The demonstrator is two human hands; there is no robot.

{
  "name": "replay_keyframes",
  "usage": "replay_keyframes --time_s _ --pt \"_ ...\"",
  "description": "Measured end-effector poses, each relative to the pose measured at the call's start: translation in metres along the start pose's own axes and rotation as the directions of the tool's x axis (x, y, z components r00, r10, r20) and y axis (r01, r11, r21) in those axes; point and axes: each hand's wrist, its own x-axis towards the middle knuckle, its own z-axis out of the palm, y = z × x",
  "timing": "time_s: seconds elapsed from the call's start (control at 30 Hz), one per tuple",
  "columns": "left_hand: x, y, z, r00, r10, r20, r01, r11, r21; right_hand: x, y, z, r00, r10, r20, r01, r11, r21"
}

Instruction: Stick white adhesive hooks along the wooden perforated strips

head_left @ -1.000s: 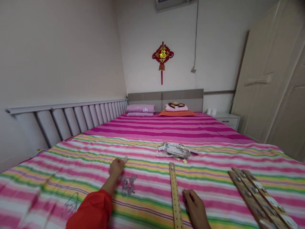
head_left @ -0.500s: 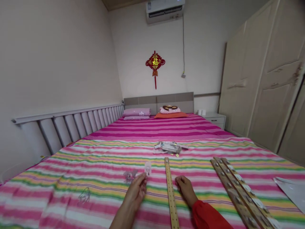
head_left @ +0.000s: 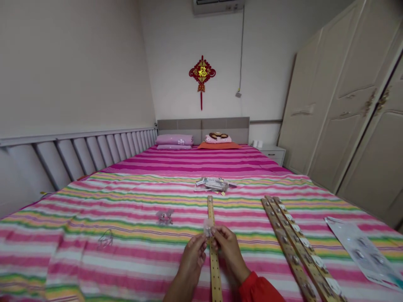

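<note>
A small clear plastic packet [head_left: 207, 226] is pinched between my two hands, above a pale wooden strip with rows of holes [head_left: 215, 268]. My left hand [head_left: 194, 253] grips its lower left edge with closed fingers. From the right, my right hand [head_left: 227, 247] pinches the same packet; a red sleeve covers that wrist. What the packet contains is too small to tell. Other small clear packets [head_left: 165, 217] lie on the striped cloth to the left of my hands.
More wooden strips with metal and white round pieces [head_left: 291, 247] lie at the right, beside a clear package [head_left: 362, 249]. A pile of packets [head_left: 214, 183] sits beyond the middle strip. A thin wire-like tangle [head_left: 105, 239] lies at the left. A railing [head_left: 94, 153] borders the bed.
My left hand has moved right with the small packet, over the middle strip. My right hand has come in to meet it and now pinches the packet too. The camera view has shifted right and down.
</note>
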Motion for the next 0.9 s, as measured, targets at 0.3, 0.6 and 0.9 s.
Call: replay_keyframes --time_s 0.3,0.6,0.9 --pt "0.017 -0.002 -0.017 0.912 0.396 0.109 -0.391 0.754 0.528 -0.003 0.019 -0.015 0.997 0.054 -0.057 -0.054 0.998 0.011" --pt "0.063 0.001 0.003 0.931 0.341 0.13 -0.357 0.779 0.515 0.033 0.029 -0.024 0.989 0.117 -0.09 -0.119 0.993 -0.021" --pt "0.133 0.009 0.031 0.931 0.346 0.12 -0.35 0.745 0.567 0.101 0.042 -0.031 0.984 0.105 -0.146 -0.106 0.994 -0.002"
